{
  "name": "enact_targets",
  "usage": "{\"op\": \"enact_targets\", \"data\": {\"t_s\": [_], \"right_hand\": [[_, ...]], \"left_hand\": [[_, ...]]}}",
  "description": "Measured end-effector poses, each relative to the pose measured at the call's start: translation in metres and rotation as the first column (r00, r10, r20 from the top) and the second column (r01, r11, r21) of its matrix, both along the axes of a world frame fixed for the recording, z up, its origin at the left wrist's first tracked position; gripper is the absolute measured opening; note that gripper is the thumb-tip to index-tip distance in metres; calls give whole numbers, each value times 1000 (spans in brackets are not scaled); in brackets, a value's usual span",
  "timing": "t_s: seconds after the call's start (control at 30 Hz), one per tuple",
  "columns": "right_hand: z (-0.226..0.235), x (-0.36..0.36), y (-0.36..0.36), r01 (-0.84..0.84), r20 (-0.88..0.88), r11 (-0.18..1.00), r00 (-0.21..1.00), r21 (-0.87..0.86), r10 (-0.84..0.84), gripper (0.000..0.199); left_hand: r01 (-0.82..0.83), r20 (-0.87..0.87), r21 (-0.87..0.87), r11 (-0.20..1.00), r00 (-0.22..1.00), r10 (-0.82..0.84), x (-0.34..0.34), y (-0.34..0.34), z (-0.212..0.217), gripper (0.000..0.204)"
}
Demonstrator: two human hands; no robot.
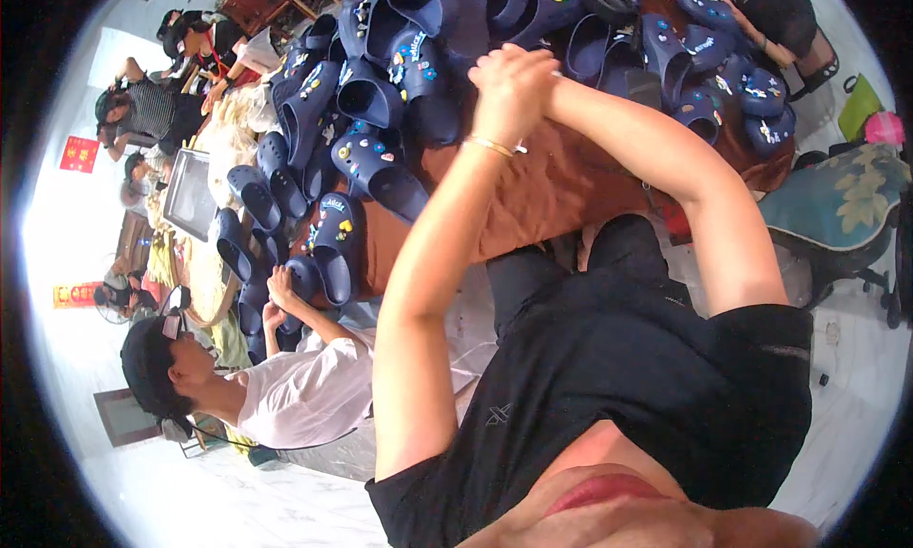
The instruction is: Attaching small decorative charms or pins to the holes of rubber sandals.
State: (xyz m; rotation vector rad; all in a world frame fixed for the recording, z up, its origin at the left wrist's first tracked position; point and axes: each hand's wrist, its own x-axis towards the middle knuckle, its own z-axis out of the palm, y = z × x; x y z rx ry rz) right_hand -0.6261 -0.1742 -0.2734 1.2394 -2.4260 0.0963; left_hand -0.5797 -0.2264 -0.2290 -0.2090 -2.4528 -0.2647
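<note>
Your left hand (pixel 500 101) and right hand (pixel 534 68) clasped, fingers folded tight; can't tell if anything's inside. Navy charm-studded clogs (pixel 417 77) heaped beyond, either side of fingers; careless forward nudge could topple some.

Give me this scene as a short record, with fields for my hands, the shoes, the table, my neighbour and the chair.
Left hand: left hand clasped with the right; gold-coloured bracelet at the wrist
Right hand: right hand clasped with the left; any object between the palms is hidden
Shoes: many dark blue clogs, some with colourful charms
Table: reddish-brown cover under clogs
Neighbour: person in pale shirt, at left, hands near clogs
Chair: teal, leaf-patterned chair, at right
</note>
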Motion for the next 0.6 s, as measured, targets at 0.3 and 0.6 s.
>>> {"op": "enact_targets", "data": {"t_s": [0.3,0.6], "right_hand": [[34,42,33,504,814,640,348,-581,465,29],[53,77,46,474,789,713,586,-517,182,28]], "left_hand": [[-126,-354,691,-712,800,-485,34,-83,-6,39],[-43,-468,732,-680,694,-548,49,-58,-6,45]]}}
